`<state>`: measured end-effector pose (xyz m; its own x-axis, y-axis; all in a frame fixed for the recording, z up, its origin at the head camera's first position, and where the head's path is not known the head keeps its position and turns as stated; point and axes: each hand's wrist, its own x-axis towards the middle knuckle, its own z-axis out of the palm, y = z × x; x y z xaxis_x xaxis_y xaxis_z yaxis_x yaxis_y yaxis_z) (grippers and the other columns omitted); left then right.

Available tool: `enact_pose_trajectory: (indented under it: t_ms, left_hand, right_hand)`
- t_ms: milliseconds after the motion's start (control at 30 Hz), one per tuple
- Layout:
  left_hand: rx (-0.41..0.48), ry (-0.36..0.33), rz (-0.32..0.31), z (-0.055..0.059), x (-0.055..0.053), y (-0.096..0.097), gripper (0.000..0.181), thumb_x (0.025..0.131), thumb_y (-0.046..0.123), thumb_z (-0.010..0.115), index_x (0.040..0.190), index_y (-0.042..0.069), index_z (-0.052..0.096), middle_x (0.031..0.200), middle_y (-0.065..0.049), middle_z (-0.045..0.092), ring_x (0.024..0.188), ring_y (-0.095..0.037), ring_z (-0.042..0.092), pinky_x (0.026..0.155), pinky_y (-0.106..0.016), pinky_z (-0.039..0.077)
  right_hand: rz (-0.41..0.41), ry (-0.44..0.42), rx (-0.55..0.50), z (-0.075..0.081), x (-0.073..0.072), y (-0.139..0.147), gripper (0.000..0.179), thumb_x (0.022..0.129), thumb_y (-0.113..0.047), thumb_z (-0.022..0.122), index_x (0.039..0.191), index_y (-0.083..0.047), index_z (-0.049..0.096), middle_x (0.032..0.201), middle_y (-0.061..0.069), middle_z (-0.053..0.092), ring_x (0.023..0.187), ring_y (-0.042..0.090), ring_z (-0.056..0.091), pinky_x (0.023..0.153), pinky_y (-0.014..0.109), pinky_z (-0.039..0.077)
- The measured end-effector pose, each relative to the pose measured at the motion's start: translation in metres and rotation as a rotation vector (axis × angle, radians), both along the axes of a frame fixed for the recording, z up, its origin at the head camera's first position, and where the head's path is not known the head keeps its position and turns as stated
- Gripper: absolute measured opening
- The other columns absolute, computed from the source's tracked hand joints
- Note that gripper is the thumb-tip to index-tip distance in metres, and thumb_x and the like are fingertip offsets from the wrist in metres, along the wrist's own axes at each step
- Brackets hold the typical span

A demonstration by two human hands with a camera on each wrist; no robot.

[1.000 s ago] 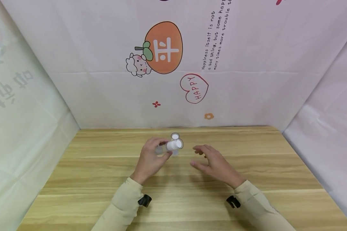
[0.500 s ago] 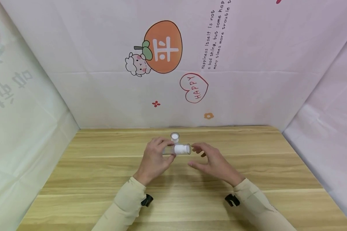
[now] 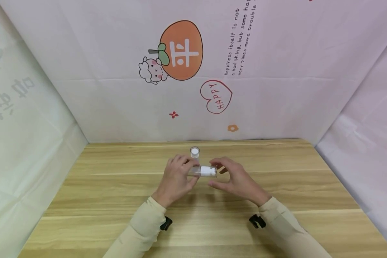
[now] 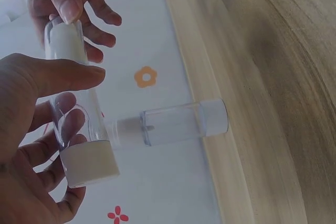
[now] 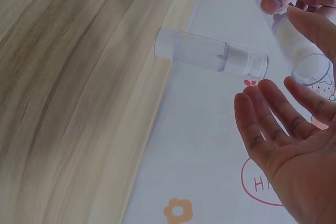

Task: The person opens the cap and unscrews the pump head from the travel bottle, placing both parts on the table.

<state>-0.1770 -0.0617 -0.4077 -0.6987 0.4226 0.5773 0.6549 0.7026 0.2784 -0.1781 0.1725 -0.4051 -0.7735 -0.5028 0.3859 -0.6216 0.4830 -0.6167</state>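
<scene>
My left hand (image 3: pixel 177 179) grips a clear cosmetic pump bottle (image 3: pixel 208 171) above the table, tilted onto its side with its clear-capped end to the right. In the left wrist view, its white base (image 4: pixel 90 164) and see-through body show between thumb and fingers. My right hand (image 3: pixel 238 179) is by the capped end, fingers spread and relaxed, thumb apart from the bottle in the head view. Whether a fingertip touches the cap (image 5: pixel 311 68), I cannot tell. A second similar bottle (image 3: pixel 195 152) stands upright behind, partly hidden by the left hand and held bottle.
The wood-grain table (image 3: pixel 122 222) ends at a white printed cloth backdrop (image 3: pixel 132 114). Cloth walls also rise at the left and right sides. A black wrist camera strap (image 3: pixel 166 223) sits at the left cuff, another at the right.
The left hand has moved right and slightly nearer, swinging the bottle's capped end toward the right hand. The right hand has shifted slightly left. The standing bottle has not moved.
</scene>
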Motion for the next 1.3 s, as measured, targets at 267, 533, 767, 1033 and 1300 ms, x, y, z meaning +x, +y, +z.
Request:
enact_pose_trajectory:
  t_ms: [267, 533, 767, 1033, 1300]
  left_hand:
    - [-0.050, -0.013, -0.004, 0.002, 0.003, 0.004, 0.031, 0.076, 0.016, 0.090, 0.102, 0.011, 0.074, 0.109, -0.004, 0.069, 0.099, -0.026, 0.061, 0.080, -0.043, 0.048]
    - [-0.085, -0.039, 0.007, 0.000, 0.003, 0.006, 0.034, 0.076, 0.020, 0.091, 0.105, 0.011, 0.074, 0.111, -0.004, 0.068, 0.099, -0.024, 0.059, 0.082, -0.040, 0.047]
    - [-0.061, -0.088, -0.032, -0.001, 0.004, 0.002, 0.036, 0.077, 0.022, 0.091, 0.107, 0.012, 0.073, 0.112, -0.003, 0.067, 0.099, -0.023, 0.060, 0.087, -0.043, 0.050]
    - [-0.042, -0.173, -0.100, 0.003, 0.003, -0.003, 0.036, 0.081, 0.023, 0.088, 0.110, 0.009, 0.072, 0.114, -0.004, 0.067, 0.099, -0.021, 0.060, 0.087, -0.039, 0.051]
    - [-0.031, -0.221, -0.122, 0.009, 0.006, -0.004, 0.035, 0.083, 0.019, 0.086, 0.112, 0.008, 0.071, 0.117, -0.005, 0.067, 0.101, -0.022, 0.061, 0.085, -0.040, 0.053]
  right_hand:
    - [0.038, 0.020, -0.042, -0.001, -0.001, -0.002, 0.050, 0.079, -0.010, 0.089, 0.122, -0.006, 0.064, 0.112, 0.002, 0.067, 0.090, 0.016, 0.065, 0.075, 0.037, 0.059]
    - [0.048, 0.058, -0.053, -0.003, -0.001, -0.001, 0.038, 0.083, -0.006, 0.084, 0.116, -0.007, 0.067, 0.107, -0.002, 0.067, 0.089, 0.012, 0.064, 0.072, 0.035, 0.059]
    - [0.060, 0.079, -0.083, -0.006, -0.001, 0.000, 0.036, 0.082, -0.004, 0.084, 0.114, -0.008, 0.069, 0.106, -0.002, 0.068, 0.087, 0.012, 0.065, 0.073, 0.032, 0.059]
    - [0.067, 0.080, -0.101, -0.008, 0.000, 0.001, 0.037, 0.081, -0.001, 0.084, 0.113, -0.008, 0.069, 0.104, -0.002, 0.068, 0.088, 0.012, 0.066, 0.074, 0.031, 0.059]
    - [0.060, 0.104, -0.100, -0.008, -0.001, 0.002, 0.037, 0.080, -0.001, 0.084, 0.113, -0.008, 0.070, 0.102, -0.002, 0.068, 0.085, 0.012, 0.066, 0.073, 0.032, 0.059]
